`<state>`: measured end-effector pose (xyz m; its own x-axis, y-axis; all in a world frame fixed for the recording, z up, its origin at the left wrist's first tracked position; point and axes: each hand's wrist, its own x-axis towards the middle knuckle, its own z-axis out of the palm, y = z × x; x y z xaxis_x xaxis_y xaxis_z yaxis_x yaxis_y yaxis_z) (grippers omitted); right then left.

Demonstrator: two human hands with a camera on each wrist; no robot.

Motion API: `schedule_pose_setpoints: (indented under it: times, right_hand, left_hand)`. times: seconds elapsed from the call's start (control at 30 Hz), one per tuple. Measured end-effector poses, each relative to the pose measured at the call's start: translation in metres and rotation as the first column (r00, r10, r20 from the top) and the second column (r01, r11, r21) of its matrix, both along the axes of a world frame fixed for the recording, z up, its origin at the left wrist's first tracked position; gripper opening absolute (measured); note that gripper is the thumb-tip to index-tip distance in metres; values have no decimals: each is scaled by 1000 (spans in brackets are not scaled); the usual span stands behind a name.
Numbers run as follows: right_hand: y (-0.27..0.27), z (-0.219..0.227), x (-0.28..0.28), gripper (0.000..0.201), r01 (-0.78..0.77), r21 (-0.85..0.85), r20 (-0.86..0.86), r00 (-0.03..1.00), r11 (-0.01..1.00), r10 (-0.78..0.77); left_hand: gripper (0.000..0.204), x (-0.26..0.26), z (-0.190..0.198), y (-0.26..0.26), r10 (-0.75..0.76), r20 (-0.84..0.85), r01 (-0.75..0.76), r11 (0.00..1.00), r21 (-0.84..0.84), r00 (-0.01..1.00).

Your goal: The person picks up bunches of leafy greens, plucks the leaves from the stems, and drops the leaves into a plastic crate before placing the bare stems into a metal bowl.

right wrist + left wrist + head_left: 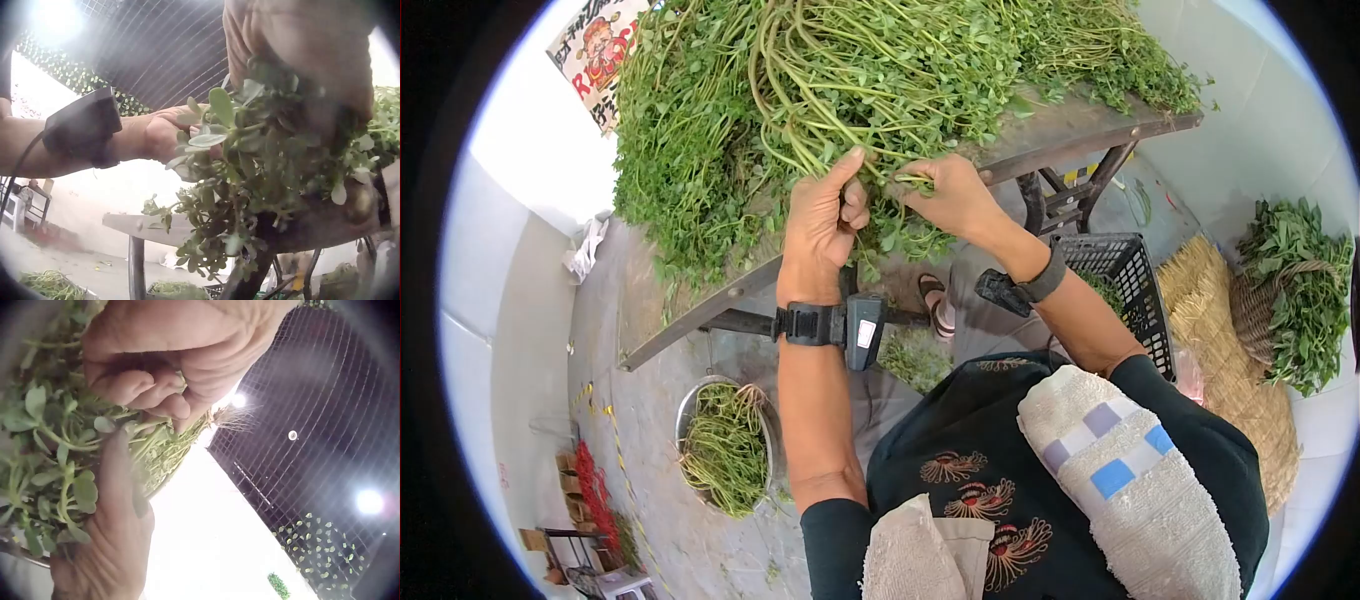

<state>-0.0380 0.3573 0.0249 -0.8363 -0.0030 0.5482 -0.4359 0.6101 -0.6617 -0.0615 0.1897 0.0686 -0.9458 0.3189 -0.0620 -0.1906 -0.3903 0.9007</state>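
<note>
A big heap of green purslane (pixel 880 70), with small rounded leaves and long pale stems, covers the table. At the heap's near edge my left hand (pixel 825 215) curls its fingers, thumb pointing up; in the left wrist view its fingertips pinch a purslane stem (pixel 150 425). Close beside it, my right hand (pixel 950 195) grips purslane stems between thumb and fingers. A leafy purslane bunch (pixel 231 150) hangs under the right hand in the right wrist view, partly hiding the left hand (pixel 165 134) behind it.
The wooden table's edge (pixel 1090 135) runs just under both hands. On the floor stand a metal basin (pixel 684 440) of stems at left and a black crate (pixel 1150 310) at right. Farther right are a straw mat (pixel 1200 290) and a wicker basket (pixel 1255 310) of leafy greens.
</note>
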Motion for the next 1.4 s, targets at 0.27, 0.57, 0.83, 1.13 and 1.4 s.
schedule_pose_setpoints:
  times: [0.27, 0.57, 0.83, 1.13, 1.4]
  right_hand:
    - [-11, 14, 6, 20, 17, -654, 187, 972, 756, 139]
    - [44, 9, 27, 24, 28, -985, 110, 859, 168, 501]
    - [48, 31, 44, 26, -105, -597, 250, 918, 796, 308]
    - [18, 30, 25, 29, -200, -518, 356, 833, 832, 422]
    - [5, 10, 16, 28, -108, -915, 246, 615, 389, 749]
  left_hand:
    - [27, 4, -8, 15, 35, -95, -27, 996, 86, 995]
    - [24, 11, 4, 5, 118, -53, -113, 989, 90, 992]
    - [23, 2, -1, 6, 90, -43, -84, 987, 138, 995]
    - [22, 5, -3, 3, 81, -100, -73, 994, 84, 992]
    - [32, 8, -7, 2, 56, -113, -52, 998, 38, 992]
